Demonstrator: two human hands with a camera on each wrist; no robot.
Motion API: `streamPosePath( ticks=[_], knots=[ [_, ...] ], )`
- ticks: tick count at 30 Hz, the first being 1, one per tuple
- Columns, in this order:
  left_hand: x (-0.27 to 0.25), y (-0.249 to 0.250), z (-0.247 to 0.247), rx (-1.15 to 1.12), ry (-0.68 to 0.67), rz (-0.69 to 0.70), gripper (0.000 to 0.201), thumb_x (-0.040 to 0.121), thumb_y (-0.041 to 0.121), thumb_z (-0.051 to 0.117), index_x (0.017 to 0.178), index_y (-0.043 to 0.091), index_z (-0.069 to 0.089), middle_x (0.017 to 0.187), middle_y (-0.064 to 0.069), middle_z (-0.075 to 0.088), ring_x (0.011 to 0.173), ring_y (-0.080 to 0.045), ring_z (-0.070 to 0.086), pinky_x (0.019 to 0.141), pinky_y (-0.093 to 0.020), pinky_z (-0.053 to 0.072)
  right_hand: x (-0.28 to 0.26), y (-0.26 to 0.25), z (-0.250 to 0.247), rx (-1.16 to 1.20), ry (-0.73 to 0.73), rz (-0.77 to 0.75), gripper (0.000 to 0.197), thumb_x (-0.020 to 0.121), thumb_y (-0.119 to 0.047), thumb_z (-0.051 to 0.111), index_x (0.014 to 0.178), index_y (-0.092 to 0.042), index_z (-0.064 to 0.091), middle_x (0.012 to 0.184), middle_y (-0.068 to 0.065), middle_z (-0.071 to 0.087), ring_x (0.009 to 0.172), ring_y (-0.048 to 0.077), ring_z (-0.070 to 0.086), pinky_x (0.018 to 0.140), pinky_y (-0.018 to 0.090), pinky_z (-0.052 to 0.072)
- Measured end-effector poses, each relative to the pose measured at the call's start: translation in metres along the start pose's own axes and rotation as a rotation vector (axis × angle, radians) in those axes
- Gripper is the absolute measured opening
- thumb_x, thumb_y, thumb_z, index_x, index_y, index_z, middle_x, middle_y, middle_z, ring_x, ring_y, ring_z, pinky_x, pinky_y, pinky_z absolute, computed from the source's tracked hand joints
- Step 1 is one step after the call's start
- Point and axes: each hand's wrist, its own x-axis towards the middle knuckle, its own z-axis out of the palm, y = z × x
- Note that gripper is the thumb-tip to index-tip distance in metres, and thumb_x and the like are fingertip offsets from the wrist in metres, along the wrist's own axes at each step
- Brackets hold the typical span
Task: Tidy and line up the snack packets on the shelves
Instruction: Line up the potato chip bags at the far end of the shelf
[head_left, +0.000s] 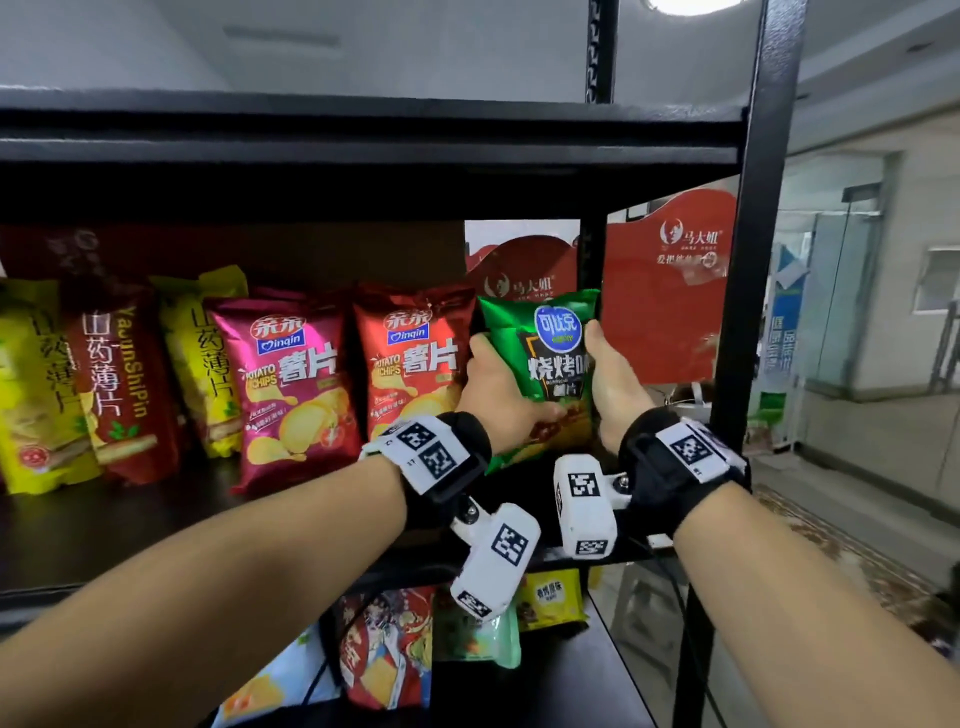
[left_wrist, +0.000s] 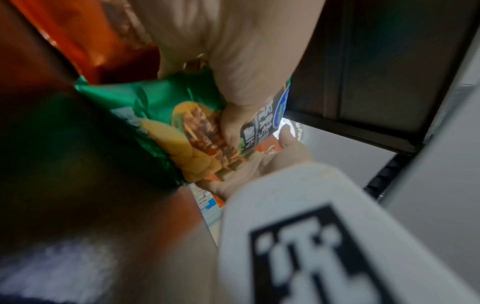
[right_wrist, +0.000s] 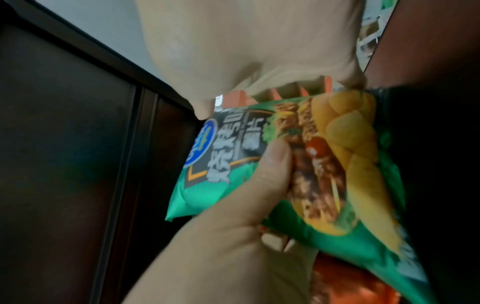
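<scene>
On the shelf (head_left: 156, 525): six packets are stood in a row.
Green packet (head_left: 545, 358): one, held upright at the row's right end.
Left hand (head_left: 498, 395): thumb and fingers clamped on its left edge.
Right hand (head_left: 615, 389): curled round its right edge.

Chips packet (head_left: 550, 358) at shelf (head_left: 156, 525) row's right end, between both hands.

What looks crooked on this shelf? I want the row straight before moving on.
The dark red yam-chip packet leans left over a yellow packet. The magenta Qinqin chips packet tilts too. Both hands grip the green barbecue chips packet, not yet set down.
</scene>
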Motion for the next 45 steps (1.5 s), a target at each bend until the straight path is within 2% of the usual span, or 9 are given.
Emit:
streamPosePath(
  ticks=[4,13,21,26,33,36,38,42,45],
  knots=[
    [0.010,-0.007,0.006,-0.006,-0.052,-0.071,0.083,0.077,0.009,0.084,0.136,0.009,0.025,0.136,-0.013,0.047,0.123,-0.030,0.053,0.106,-0.047,0.046,0.005,0.014,-0.004,-0.139,0.044,-0.095,0.041,0.094,-0.048,0.054,0.115,-0.015,0.065,0.124,0.005,0.065,0.113,0.022,0.058,0.105,0.042,0.042],
    [0.008,-0.006,0.000,0.187,-0.135,-0.117,0.067,0.100,0.017,0.059,0.149,-0.002,0.019,0.141,-0.017,0.053,0.127,-0.031,0.054,0.106,-0.037,0.043,0.011,0.015,0.000,-0.234,0.118,-0.078,0.053,0.092,-0.042,0.059,0.130,-0.005,0.055,0.128,0.013,0.061,0.119,0.033,0.056,0.105,0.050,0.043],
    [-0.005,0.005,-0.019,0.307,-0.046,-0.034,0.062,0.101,0.017,0.059,0.146,-0.009,0.025,0.132,-0.024,0.057,0.119,-0.036,0.057,0.088,-0.034,0.043,-0.013,0.002,0.001,-0.351,0.209,-0.197,0.060,0.086,-0.041,0.068,0.125,0.001,0.049,0.109,0.005,0.052,0.100,0.022,0.050,0.079,0.030,0.036],
    [-0.014,0.007,-0.021,0.317,-0.040,0.039,0.072,0.097,0.015,0.064,0.151,-0.004,0.021,0.139,-0.020,0.054,0.125,-0.034,0.055,0.099,-0.037,0.045,-0.028,-0.009,0.003,-0.420,0.255,-0.283,0.077,0.082,-0.043,0.072,0.137,0.000,0.037,0.127,0.010,0.053,0.118,0.026,0.051,0.087,0.030,0.037],
    [-0.029,0.003,-0.029,0.248,0.010,0.136,0.070,0.089,0.018,0.074,0.146,0.005,0.037,0.141,-0.013,0.053,0.127,-0.027,0.053,0.087,-0.023,0.037,-0.050,-0.022,0.002,-0.441,0.274,-0.374,0.078,0.085,-0.040,0.070,0.144,-0.005,0.033,0.143,0.012,0.045,0.132,0.029,0.043,0.108,0.043,0.039],
    [-0.045,0.001,-0.039,0.122,0.050,0.209,0.055,0.088,0.017,0.074,0.137,0.012,0.050,0.130,-0.007,0.059,0.115,-0.021,0.059,0.094,-0.028,0.047,-0.071,-0.024,0.000,-0.387,0.328,-0.581,0.036,0.089,-0.026,0.067,0.120,-0.011,0.057,0.117,0.005,0.061,0.106,0.017,0.058,0.097,0.040,0.048],
    [-0.061,-0.002,-0.047,0.035,0.048,0.297,0.029,0.088,0.011,0.070,0.115,0.018,0.063,0.111,0.000,0.067,0.098,-0.015,0.065,0.089,-0.031,0.054,-0.088,-0.019,-0.002,-0.347,0.273,-0.691,0.008,0.089,-0.015,0.062,0.093,-0.012,0.068,0.090,0.000,0.067,0.082,0.015,0.062,0.080,0.043,0.054],
    [-0.101,-0.012,-0.060,-0.079,-0.009,0.390,0.015,0.087,0.010,0.061,0.085,0.020,0.072,0.085,0.000,0.075,0.081,-0.018,0.072,0.074,-0.031,0.057,-0.115,0.003,-0.005,-0.201,-0.033,-0.690,0.017,0.088,-0.001,0.055,0.078,-0.001,0.069,0.067,0.015,0.068,0.056,0.021,0.062,0.047,0.030,0.051],
    [-0.130,-0.028,-0.068,-0.135,-0.021,0.444,0.017,0.091,0.005,0.061,0.089,0.017,0.073,0.083,-0.002,0.075,0.078,-0.015,0.073,0.071,-0.027,0.058,-0.127,0.027,-0.007,-0.214,-0.226,-0.668,0.017,0.088,0.001,0.054,0.082,0.006,0.069,0.063,0.017,0.067,0.048,0.028,0.060,0.045,0.031,0.048]
  ],
)
